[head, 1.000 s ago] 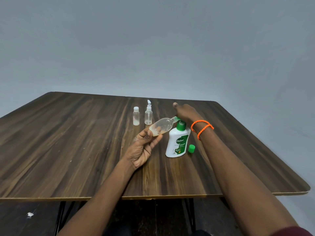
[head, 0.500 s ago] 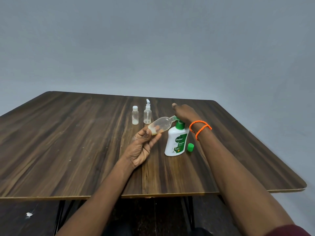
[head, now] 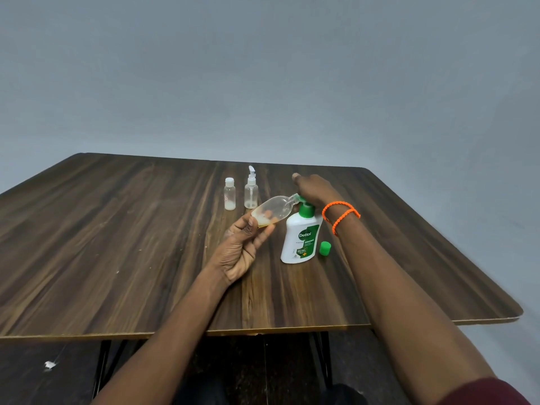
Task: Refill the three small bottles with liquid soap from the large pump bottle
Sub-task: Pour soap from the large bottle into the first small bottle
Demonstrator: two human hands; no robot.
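Left hand (head: 239,252), fingers curled round the tilted clear bottle (head: 273,210) whose mouth meets the spout of the pump bottle (head: 301,238) on the tabletop (head: 117,244); right hand (head: 314,190) apparently presses the pump, fingers hidden; misalignment would spill soap.

Left hand (head: 242,249) grips base of clear small bottle (head: 273,211), tilted, mouth at green nozzle of large pump bottle (head: 301,238); amber liquid pooled at its low end. Right hand (head: 314,190) rests on pump head, orange bracelets (head: 340,214) on wrist. Green cap (head: 325,248) just right of pump bottle. Farther left: capped bottle (head: 230,197) and pump-top bottle (head: 251,191), upright on wooden table (head: 117,244).
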